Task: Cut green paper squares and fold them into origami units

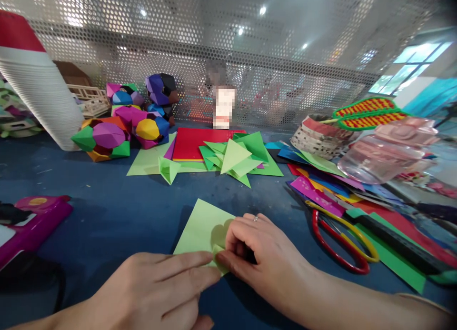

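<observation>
A light green sheet of paper (pixel 202 225) lies on the blue table in front of me, its near edge folded up a little. My right hand (pixel 264 249), with a ring on one finger, is curled at the sheet's right side, thumb and fingertips pinching the folded corner. From the near left, my left hand (pixel 160 285) reaches in with index and middle fingers stretched out, their tips pressing on the near edge beside the right thumb. Its thumb shows partly, below the palm. The fingers cover much of the fold.
Folded green paper pieces (pixel 235 158) lie by a red paper stack (pixel 193 144). Coloured paper balls (pixel 110 137) and stacked cups (pixel 43 82) stand left, above a purple device (pixel 43 220). Scissors (pixel 342 242), a cutter knife (pixel 392 239) and a pink bottle (pixel 378 154) are right.
</observation>
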`<state>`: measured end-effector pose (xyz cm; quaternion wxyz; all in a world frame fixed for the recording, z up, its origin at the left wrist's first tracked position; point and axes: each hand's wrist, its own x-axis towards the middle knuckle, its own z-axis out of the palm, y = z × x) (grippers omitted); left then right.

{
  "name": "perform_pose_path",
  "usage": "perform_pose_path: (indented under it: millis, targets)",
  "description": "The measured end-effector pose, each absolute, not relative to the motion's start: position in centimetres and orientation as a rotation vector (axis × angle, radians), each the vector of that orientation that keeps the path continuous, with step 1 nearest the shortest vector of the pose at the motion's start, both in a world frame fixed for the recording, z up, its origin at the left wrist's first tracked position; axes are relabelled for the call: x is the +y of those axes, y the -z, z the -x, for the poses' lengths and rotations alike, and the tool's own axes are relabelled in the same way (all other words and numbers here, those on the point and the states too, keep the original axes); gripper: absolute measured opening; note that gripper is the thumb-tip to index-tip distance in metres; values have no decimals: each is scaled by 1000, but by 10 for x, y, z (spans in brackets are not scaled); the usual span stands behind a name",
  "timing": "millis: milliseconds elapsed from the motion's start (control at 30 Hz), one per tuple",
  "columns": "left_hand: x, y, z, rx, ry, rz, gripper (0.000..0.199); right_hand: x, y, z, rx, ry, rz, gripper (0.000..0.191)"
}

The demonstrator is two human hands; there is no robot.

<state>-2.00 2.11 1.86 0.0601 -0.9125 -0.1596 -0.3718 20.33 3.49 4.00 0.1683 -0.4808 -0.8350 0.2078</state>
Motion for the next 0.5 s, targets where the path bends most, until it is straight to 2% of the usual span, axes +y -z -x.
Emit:
perform_pose_path:
  millis: [100,333,500]
  targets:
    - [24,-17,20,-469,1112,2745,33,35,-40,-203,-2373,-585,1370,25]
    - [18,-30,19,-462,832,2774,29,34,-39,-203,-2370,-552,1371,22]
    - [16,-14,22,-315,806,2580,35,35,-40,-203,-2330,-558,1373,20]
